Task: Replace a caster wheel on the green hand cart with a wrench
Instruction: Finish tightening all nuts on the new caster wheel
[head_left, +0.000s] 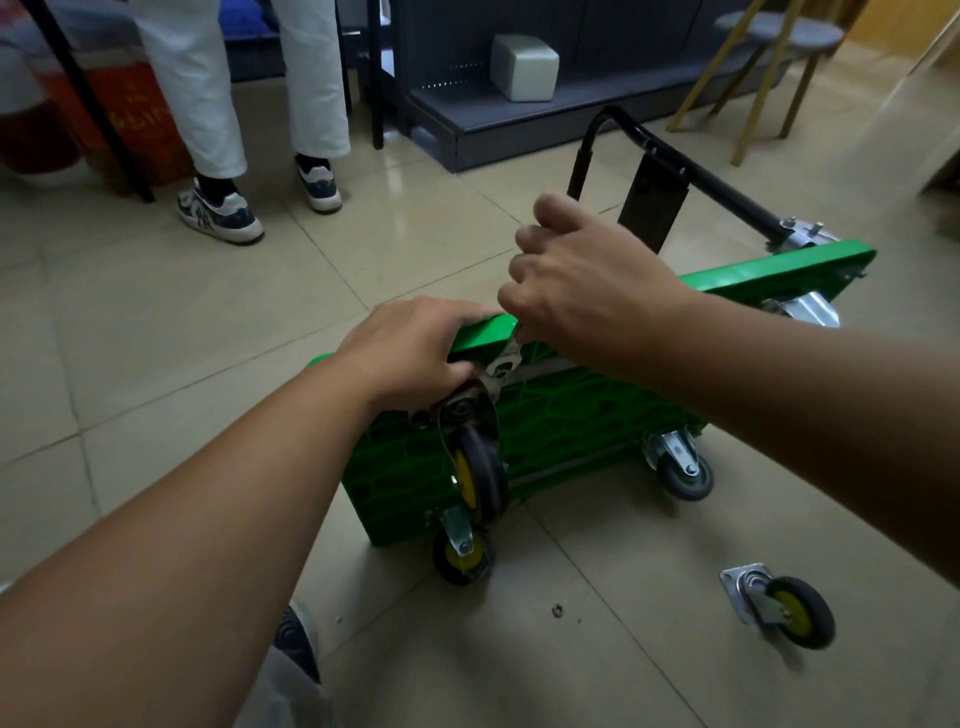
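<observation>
Green hand cart stands on its side on the tiled floor, left hand gripping its top edge, right hand curled round the wrench above a mounted caster wheel, a loose caster lying nearby.

The cart is bright green plastic, smooth and slightly shiny along its edge, ribbed underneath. The wrench is bare polished metal. The loose caster has a bright metal plate, a dull black rubbery tyre and a yellow plastic hub. The handle looks matt black. The floor tiles are glossy beige.
</observation>
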